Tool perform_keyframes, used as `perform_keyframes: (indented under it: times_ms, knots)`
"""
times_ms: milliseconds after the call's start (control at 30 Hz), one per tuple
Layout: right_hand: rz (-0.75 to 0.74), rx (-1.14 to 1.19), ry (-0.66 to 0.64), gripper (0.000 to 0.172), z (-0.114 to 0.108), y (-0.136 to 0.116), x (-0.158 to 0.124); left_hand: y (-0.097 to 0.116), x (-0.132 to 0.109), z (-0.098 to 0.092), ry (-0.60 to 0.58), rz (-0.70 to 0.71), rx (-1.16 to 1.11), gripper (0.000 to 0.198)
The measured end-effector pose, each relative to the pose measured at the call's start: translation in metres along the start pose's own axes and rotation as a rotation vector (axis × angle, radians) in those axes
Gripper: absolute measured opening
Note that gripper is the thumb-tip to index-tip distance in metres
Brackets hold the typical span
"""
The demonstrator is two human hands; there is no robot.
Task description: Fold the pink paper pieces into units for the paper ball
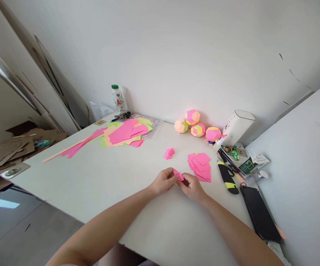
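Between the fingertips of both hands is a small folded piece of pink paper (178,175). My left hand (165,181) pinches it from the left, and my right hand (191,185) grips its right side; the fingers cover part of it. Just beyond them on the table lies a small cluster of folded pink paper pieces (169,153). To the right of my right hand is a loose stack of pink paper sheets (200,167).
Several multicoloured paper balls (192,117) sit against the wall. Pink, orange and green sheets (123,133) spread at the left, near a white bottle (118,99). A black-and-yellow cutter (228,178) and a phone (261,212) lie along the right side.
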State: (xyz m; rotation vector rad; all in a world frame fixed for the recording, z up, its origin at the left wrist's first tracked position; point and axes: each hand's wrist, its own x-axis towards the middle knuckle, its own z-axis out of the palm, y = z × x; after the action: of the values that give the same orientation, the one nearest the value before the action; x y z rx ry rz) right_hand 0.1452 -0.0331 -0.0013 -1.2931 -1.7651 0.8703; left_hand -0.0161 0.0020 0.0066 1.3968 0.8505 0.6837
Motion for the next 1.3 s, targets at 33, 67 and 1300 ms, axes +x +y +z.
perform_keyframes:
  times_ms: [33, 67, 1300]
  knots:
    - [0.001, 0.001, -0.001, 0.029, 0.0001, 0.0003, 0.0001, 0.0000, 0.0000, 0.0000, 0.002, -0.002, 0.000, 0.032]
    - [0.003, 0.002, -0.002, 0.028, 0.0001, 0.0004, 0.0001, 0.0000, 0.0001, 0.0000, 0.003, -0.003, 0.000, 0.032]
    - [-0.001, 0.015, -0.004, 0.027, 0.0003, 0.0008, -0.0001, -0.0060, 0.0018, -0.0010, -0.032, 0.017, -0.045, 0.031]
